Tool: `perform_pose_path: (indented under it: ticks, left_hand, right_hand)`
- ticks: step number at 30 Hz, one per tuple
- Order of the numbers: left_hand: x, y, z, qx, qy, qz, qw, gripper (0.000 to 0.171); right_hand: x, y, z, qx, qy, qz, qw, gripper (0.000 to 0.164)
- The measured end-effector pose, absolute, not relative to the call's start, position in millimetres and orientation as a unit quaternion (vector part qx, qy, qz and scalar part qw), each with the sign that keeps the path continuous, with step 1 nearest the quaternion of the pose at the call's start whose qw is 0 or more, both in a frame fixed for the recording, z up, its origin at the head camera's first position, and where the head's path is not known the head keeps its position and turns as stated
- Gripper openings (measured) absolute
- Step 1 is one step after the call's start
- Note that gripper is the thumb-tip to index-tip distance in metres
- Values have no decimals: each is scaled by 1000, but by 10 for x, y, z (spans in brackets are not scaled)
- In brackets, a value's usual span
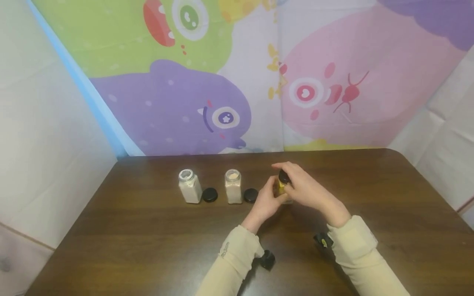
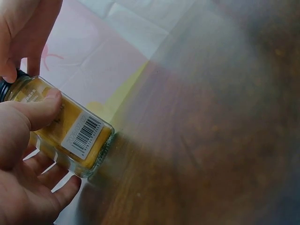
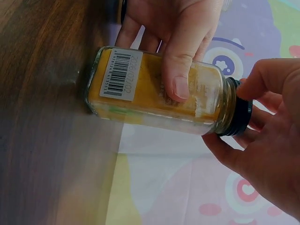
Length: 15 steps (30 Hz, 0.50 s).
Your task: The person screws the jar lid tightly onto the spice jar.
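Observation:
My left hand [image 1: 267, 200] grips the body of a square glass spice jar [image 3: 140, 89] holding yellow powder, its thumb laid along one side. A barcode label [image 2: 83, 133] shows near the jar's base. At the top, fingers of my right hand [image 1: 305, 185] hold the black lid [image 3: 241, 110], which sits on the jar's neck. The jar stands on the table, mostly covered by both hands in the head view. Left of it are two uncapped jars of pale powder, one in the middle [image 1: 233, 193] and one farther left [image 1: 191, 190].
One black lid [image 1: 210, 195] lies beside the leftmost jar, and another black lid [image 1: 251, 195] lies between the middle jar and my left hand. The brown wooden table [image 1: 148, 242] ends at a cartoon-print cloth [image 1: 177, 107] behind the jars.

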<state>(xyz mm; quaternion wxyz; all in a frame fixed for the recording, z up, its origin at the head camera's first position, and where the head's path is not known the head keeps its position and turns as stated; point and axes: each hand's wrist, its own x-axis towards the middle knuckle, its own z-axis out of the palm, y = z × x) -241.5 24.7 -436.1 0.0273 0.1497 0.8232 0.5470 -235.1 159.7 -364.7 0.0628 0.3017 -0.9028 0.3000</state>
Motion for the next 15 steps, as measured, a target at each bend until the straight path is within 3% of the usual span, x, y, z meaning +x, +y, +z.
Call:
perform_pose_path:
  ticks: [15]
  left_hand:
    - [-2409, 233, -4369, 153, 821, 550, 24, 48]
  right_hand:
    - [-2351, 1636, -3672, 248, -928, 254, 117, 46]
